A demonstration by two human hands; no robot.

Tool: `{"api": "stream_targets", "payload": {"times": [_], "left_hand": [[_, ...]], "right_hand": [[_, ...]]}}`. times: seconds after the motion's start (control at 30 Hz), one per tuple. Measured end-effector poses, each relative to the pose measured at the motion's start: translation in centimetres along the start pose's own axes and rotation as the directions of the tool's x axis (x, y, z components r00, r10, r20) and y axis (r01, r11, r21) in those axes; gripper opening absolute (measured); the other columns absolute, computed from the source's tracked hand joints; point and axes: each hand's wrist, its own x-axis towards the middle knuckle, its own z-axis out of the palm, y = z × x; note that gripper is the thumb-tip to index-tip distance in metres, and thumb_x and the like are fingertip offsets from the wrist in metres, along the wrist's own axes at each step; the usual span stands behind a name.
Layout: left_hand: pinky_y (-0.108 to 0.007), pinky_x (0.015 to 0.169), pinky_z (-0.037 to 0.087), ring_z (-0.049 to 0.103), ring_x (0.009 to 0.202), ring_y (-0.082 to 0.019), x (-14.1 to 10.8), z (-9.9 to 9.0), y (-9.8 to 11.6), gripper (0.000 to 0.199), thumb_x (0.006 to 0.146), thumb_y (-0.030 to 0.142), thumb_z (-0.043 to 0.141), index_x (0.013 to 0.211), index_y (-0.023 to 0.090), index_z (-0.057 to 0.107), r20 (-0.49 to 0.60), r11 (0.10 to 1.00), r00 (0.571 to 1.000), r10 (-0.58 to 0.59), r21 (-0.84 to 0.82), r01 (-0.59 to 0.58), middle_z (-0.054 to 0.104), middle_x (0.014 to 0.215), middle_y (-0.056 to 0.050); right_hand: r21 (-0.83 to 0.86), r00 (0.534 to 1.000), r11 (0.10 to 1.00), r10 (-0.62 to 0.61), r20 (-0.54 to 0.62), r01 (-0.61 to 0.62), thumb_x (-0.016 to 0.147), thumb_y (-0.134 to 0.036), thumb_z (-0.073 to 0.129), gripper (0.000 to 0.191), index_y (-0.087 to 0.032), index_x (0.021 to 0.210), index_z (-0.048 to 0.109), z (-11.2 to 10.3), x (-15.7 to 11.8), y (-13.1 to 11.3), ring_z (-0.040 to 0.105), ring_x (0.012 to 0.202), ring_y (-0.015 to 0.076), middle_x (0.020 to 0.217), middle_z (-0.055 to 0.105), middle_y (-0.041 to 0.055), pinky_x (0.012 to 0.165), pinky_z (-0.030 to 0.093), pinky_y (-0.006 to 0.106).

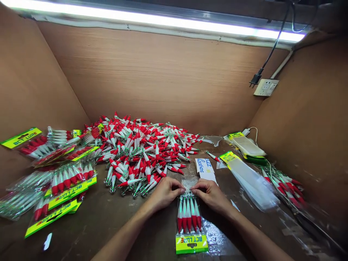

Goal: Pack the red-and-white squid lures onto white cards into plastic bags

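Observation:
Between my hands lies a clear plastic bag of fishing lures (187, 214), red and white with green hooks, its yellow-green header card (191, 244) toward me. My left hand (168, 192) pinches the left side of the bag's far end, fingers closed on the plastic. On the right side of that same end, my right hand (209, 194) also has thumb and fingers pinched together on the bag. Several lures sit side by side inside, red ends toward the card. Just beyond my right hand is a white paper with blue writing (203, 166).
A large heap of loose lures (141, 148) lies at the back. Packed bags of lures (65, 181) are piled at left. At right are empty clear bags (247, 181), another bag stack (246, 145) and more lures (288, 186). A black plug (255, 78) hangs above.

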Motion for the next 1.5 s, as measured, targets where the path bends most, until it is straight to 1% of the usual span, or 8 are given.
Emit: {"api": "stream_targets", "payload": {"times": [0.17,0.33,0.63,0.83,1.0,1.2,1.4,1.5], "left_hand": [[-0.028,0.076,0.047,0.069,0.083,-0.023,-0.3,0.2,0.2,0.027,0.085,0.037,0.069,0.101,0.020,0.081,0.009,0.999,1.000,-0.005,0.042,0.005,0.079,0.092,-0.005],[-0.034,0.089,0.048,0.066,0.101,-0.028,-0.8,1.1,0.1,0.075,0.059,0.044,0.093,0.128,0.028,0.070,-0.019,0.991,1.000,0.022,0.134,-0.019,0.073,0.113,-0.006],[-0.034,0.092,0.048,0.065,0.103,-0.025,-2.1,1.7,-0.3,0.047,0.072,0.035,0.089,0.116,0.032,0.075,0.008,0.960,0.984,0.178,0.218,-0.175,0.075,0.108,-0.003],[-0.041,0.104,0.046,0.061,0.124,-0.028,-2.8,2.1,-1.4,0.043,0.081,0.039,0.083,0.122,0.036,0.072,0.044,0.933,0.964,0.262,0.244,-0.264,0.075,0.122,-0.002],[-0.051,0.117,0.035,0.038,0.146,-0.032,-4.3,1.0,-1.0,0.053,0.095,0.049,0.063,0.146,0.040,0.050,0.208,0.842,0.931,0.300,0.401,-0.361,0.056,0.149,-0.001],[-0.056,0.122,0.019,0.013,0.154,-0.038,-7.0,-1.2,0.3,0.086,0.090,0.070,0.056,0.160,0.037,0.018,0.378,0.786,0.889,0.258,0.453,-0.421,0.019,0.167,-0.003],[-0.056,0.122,0.021,0.014,0.154,-0.037,-7.2,-0.3,-0.4,0.076,0.094,0.066,0.052,0.159,0.040,0.022,0.280,0.815,0.931,0.233,0.466,-0.344,0.010,0.169,-0.003],[-0.054,0.122,0.025,0.020,0.154,-0.032,-6.5,0.9,-1.1,0.073,0.101,0.057,0.046,0.162,0.030,0.017,0.053,0.859,0.989,0.140,0.489,-0.148,0.015,0.168,-0.010]], "right_hand": [[-0.056,0.999,0.998,-0.037,0.005,0.038,0.087,-0.014,0.067,0.017,-0.023,0.091,0.080,0.3,0.1,0.6,0.068,0.084,0.0179,0.088,0.074,0.0025,0.079,0.049,0.028],[-0.034,0.998,0.997,-0.069,-0.009,0.068,0.088,-0.012,0.066,0.018,-0.023,0.093,0.080,0.3,0.0,0.6,0.067,0.082,0.0168,0.086,0.072,0.0021,0.077,0.049,0.027],[-0.164,0.965,0.959,-0.204,0.162,0.230,0.088,-0.012,0.065,0.022,-0.027,0.094,0.081,-1.4,-0.4,0.4,0.063,0.085,0.0154,0.091,0.067,0.0018,0.075,0.047,0.024],[-0.280,0.926,0.908,-0.224,0.304,0.312,0.089,-0.013,0.061,0.031,-0.033,0.102,0.081,-2.9,-0.7,-1.3,0.067,0.088,0.0158,0.107,0.071,0.0013,0.079,0.048,0.023],[-0.259,0.925,0.926,-0.180,0.335,0.274,0.085,-0.004,0.057,0.051,-0.041,0.116,0.076,-4.1,-1.6,-2.4,0.069,0.112,0.0228,0.136,0.067,-0.0023,0.095,0.049,0.030],[-0.199,0.877,0.953,-0.113,0.466,0.229,0.077,0.002,0.053,0.070,-0.044,0.128,0.068,-5.0,-2.8,-2.4,0.060,0.130,0.0269,0.157,0.043,-0.0059,0.100,0.050,0.033],[-0.136,0.849,0.970,-0.104,0.518,0.202,0.090,-0.024,0.068,0.027,-0.038,0.111,0.079,-5.0,-2.4,-2.9,0.059,0.130,0.0281,0.150,0.055,-0.0004,0.104,0.044,0.035],[-0.155,0.936,0.986,-0.006,0.353,0.065,0.092,-0.038,0.067,0.019,-0.025,0.089,0.081,-3.9,-2.1,-2.7,0.070,0.099,0.0232,0.114,0.075,0.0061,0.082,0.049,0.029]]}}
